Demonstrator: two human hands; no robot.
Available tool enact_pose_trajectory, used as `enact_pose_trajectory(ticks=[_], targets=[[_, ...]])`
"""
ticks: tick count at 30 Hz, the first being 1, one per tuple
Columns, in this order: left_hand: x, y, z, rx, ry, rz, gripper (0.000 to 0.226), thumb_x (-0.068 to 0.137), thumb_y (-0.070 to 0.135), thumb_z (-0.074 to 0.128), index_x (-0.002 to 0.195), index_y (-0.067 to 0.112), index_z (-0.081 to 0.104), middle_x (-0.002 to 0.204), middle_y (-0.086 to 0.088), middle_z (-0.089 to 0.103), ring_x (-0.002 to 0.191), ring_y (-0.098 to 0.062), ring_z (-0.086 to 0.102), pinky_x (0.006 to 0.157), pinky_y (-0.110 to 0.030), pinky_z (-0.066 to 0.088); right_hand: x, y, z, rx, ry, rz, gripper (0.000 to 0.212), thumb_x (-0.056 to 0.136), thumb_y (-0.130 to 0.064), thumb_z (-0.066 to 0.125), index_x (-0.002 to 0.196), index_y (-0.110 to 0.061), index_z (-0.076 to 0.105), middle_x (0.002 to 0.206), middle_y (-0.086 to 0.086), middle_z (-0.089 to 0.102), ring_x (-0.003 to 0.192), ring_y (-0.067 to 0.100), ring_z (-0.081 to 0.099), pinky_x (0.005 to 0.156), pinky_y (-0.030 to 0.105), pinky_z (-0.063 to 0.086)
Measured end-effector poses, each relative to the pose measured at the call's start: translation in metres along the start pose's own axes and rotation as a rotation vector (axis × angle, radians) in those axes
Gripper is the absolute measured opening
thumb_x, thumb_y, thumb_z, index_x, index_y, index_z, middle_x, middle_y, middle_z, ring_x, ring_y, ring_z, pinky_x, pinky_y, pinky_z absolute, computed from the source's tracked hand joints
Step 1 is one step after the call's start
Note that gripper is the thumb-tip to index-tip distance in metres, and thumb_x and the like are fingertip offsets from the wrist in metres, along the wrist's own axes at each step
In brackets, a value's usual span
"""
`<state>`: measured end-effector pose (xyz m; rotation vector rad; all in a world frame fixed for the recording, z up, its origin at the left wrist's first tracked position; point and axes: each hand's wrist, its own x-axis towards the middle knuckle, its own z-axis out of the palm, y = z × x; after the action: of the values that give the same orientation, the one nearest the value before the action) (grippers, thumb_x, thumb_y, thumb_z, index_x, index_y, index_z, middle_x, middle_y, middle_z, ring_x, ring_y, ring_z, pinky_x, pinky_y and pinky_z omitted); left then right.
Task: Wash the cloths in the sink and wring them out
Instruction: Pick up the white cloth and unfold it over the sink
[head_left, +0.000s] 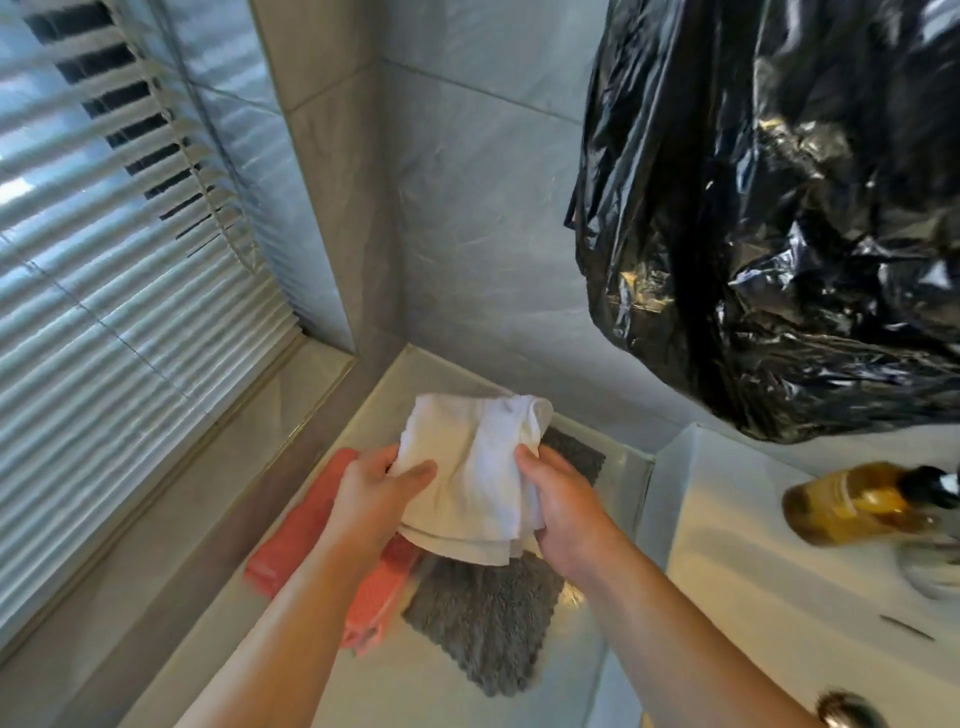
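Both my hands grip one folded white terry cloth (470, 467).
My left hand (374, 493) and right hand (558, 499) pinch its opposite sides.

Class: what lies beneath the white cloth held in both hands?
A grey cloth lies flat on the counter, a pink cloth at its left. The white cloth, left hand and right hand hide where the two meet.

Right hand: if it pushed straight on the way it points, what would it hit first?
The white cloth, which the right hand already grips. Beyond that, probably the grey cloth, then the tiled wall; depth is hard to judge.
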<state>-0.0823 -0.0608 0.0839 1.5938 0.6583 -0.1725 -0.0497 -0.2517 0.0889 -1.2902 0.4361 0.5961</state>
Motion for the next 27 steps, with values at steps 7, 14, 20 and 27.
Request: enact_pose_trajectory(ticks=[7,14,20,27], targets=[[-0.102,-0.004,0.035,0.346,-0.311,0.128,0.062,0.068,0.07,0.065,0.125,0.048,0.054,0.125,0.018,0.055,0.125,-0.014,0.052,0.093,-0.026,0.045,-0.098,0.002,-0.053,-0.022,0.046,-0.092,0.027,0.097,-0.022,0.055,0.118,-0.015,0.069,0.11,0.009,0.076,0.107,0.031,0.07,0.094,0.045,0.053],[-0.2,-0.015,0.116,0.703,-0.344,0.385,0.098,0.061,0.083,0.056,0.146,0.036,0.038,0.146,0.01,0.045,0.135,-0.022,0.041,0.106,-0.05,0.044,-0.193,0.005,-0.114,-0.036,0.098,-0.197,0.027,0.07,-0.021,0.068,0.098,-0.018,0.068,0.104,0.018,0.066,0.101,0.041,0.064,0.076,0.048,0.054],[-0.271,-0.022,0.177,0.588,-0.42,0.556,0.061,0.093,0.065,0.034,0.146,0.037,0.041,0.145,0.012,0.05,0.133,-0.013,0.047,0.113,-0.045,0.04,-0.269,0.002,-0.176,0.153,0.05,-0.277,0.024,0.093,0.001,0.06,0.115,-0.008,0.063,0.107,0.02,0.071,0.093,0.034,0.069,0.068,0.039,0.058],[-0.338,-0.018,0.229,0.264,-0.598,0.328,0.03,0.106,0.037,0.038,0.111,0.026,0.066,0.098,0.016,0.073,0.085,0.005,0.065,0.069,-0.008,0.047,-0.324,0.008,-0.247,0.306,0.067,-0.305,0.038,0.1,-0.037,0.054,0.123,-0.009,0.065,0.118,0.018,0.072,0.11,0.034,0.068,0.095,0.049,0.054]])
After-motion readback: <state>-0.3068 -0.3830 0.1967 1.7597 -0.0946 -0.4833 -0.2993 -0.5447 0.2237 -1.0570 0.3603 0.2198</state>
